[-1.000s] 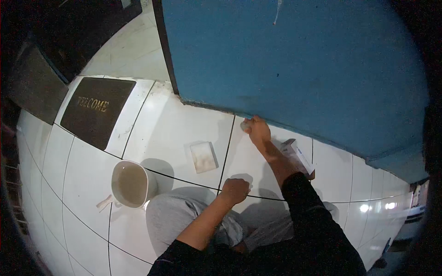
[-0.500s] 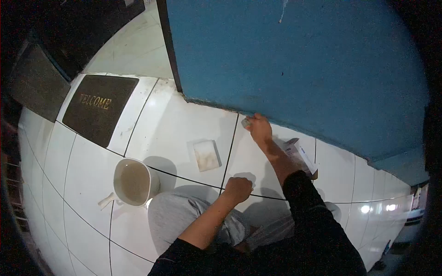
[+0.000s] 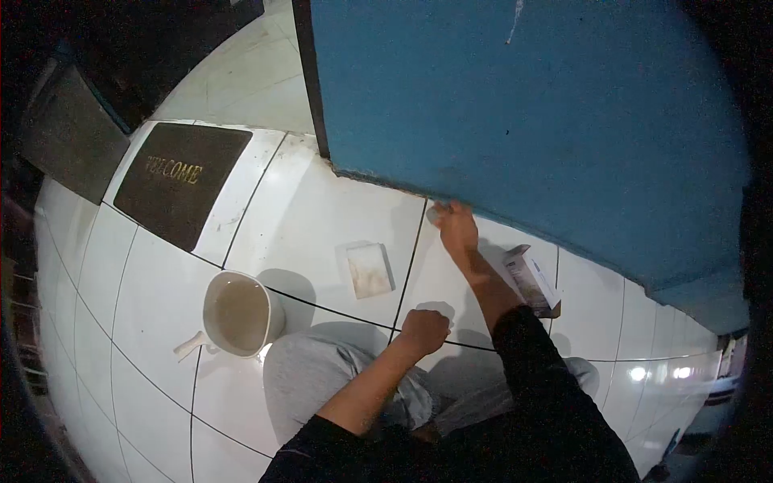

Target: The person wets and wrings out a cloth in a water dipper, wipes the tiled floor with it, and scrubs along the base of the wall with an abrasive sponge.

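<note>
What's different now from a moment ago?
The right hand seems to have edged slightly left along the foot of the blue wall, still holding a small greyish piece. The view shifted slightly. The left hand, white block, box and container stayed put.

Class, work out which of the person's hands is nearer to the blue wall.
Right. The right hand is by the bottom edge of the blue wall; the left hand, in a fist, is well short of it.

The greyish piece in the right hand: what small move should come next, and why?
Probably a short slide of the right hand along the foot of the blue wall: it holds the greyish piece low, near where wall meets floor tiles, and brownish marks show along that edge.
</note>
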A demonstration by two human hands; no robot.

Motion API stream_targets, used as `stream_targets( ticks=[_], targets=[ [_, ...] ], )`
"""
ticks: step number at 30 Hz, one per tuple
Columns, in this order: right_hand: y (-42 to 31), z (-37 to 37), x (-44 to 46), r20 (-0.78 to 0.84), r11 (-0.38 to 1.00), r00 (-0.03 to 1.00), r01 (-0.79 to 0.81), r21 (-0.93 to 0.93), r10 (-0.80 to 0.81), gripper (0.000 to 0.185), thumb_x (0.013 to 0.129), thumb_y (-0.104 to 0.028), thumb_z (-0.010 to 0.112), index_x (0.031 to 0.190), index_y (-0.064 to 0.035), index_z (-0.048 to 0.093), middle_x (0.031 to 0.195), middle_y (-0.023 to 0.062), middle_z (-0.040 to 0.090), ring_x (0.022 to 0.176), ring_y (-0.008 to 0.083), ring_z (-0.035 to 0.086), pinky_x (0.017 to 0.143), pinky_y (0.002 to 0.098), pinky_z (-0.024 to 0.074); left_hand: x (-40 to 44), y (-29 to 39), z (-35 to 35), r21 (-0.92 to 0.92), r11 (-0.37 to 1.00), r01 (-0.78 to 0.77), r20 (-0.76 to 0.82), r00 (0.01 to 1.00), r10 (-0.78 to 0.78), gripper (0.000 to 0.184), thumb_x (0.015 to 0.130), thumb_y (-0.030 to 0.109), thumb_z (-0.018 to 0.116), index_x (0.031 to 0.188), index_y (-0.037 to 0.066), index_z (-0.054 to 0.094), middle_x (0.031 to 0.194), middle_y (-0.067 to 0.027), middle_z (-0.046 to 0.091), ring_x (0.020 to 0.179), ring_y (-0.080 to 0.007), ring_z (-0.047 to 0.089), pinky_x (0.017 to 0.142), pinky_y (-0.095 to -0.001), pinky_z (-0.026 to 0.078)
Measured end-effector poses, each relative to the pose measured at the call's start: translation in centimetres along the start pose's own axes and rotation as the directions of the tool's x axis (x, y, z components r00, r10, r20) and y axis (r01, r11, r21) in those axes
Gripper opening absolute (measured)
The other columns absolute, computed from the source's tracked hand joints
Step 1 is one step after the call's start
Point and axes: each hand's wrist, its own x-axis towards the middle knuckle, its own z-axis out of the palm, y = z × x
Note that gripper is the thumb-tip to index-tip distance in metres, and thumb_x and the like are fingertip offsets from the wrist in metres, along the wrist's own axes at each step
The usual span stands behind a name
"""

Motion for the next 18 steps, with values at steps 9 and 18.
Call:
stream_targets(
  ticks=[9, 18],
  targets=[
    [-4.4, -6.1, -4.5, 0.091, 0.962, 0.995, -0.057, 0.267, 0.034, 0.039, 0.073, -0.008, 0.055, 0.111, -0.0161, 0.055, 0.099, 0.0037, 0.048, 0.090, 0.0249, 0.045, 0.073, 0.0356, 0.0482, -0.2, 0.5, -1.5, -0.014, 1.000, 0.028, 0.059, 0.998, -0.027, 0.028, 0.080, 0.031, 0.053, 0.078, 0.004, 0.060, 0.076, -0.0135, 0.061, 0.070, -0.0302, 0.061, 0.059, -0.0429, 0.048],
    [-1.7, -1.7, 2.0, 0.119, 0.994, 0.989, -0.099, 0.055, 0.092, 0.038, 0.073, -0.008, 0.056, 0.110, -0.0171, 0.055, 0.100, 0.0073, 0.050, 0.090, 0.0279, 0.048, 0.072, 0.0373, 0.0469, 0.0, 0.3, -1.0, 0.018, 0.999, 0.043, 0.111, 0.993, -0.045, 0.031, 0.082, 0.032, 0.049, 0.081, 0.004, 0.060, 0.079, -0.0145, 0.062, 0.077, -0.0301, 0.061, 0.064, -0.0433, 0.049]
  ],
)
